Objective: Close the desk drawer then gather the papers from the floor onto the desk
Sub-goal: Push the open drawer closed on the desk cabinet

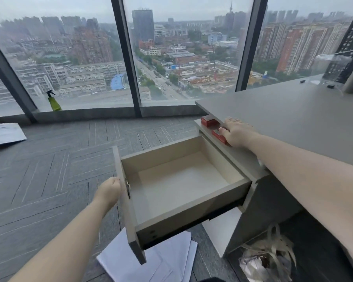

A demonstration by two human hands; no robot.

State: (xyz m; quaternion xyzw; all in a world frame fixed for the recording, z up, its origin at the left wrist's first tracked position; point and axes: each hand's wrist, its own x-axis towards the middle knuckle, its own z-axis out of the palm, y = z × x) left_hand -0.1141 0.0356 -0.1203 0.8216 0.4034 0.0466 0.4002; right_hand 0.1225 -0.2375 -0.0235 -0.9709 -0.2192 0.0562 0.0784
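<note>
Papers, loose white sheets (151,259), were spread on the grey carpet floor (49,180) right under the pulled-out grey desk drawer (181,184), so basically nothing had been finished yet. Closing looked like the step in hand, with the whole paper pickup left after that. The left hand (108,192) was pressed against the outside of the drawer's front panel, fingers curled at its edge; whether the panel was actually gripped or just pushed couldn't be told. Inside, the drawer was seen bare, nothing in it at all. A bit further, the right hand (235,132) was laid flat and relaxed at the edge of the grey desk top (283,119), nothing grasped, touching a small red box (219,136) on the ledge below; a second red box (207,121) sat just beyond. Another white sheet (2,133) was spotted far left on the floor, near the window.
</note>
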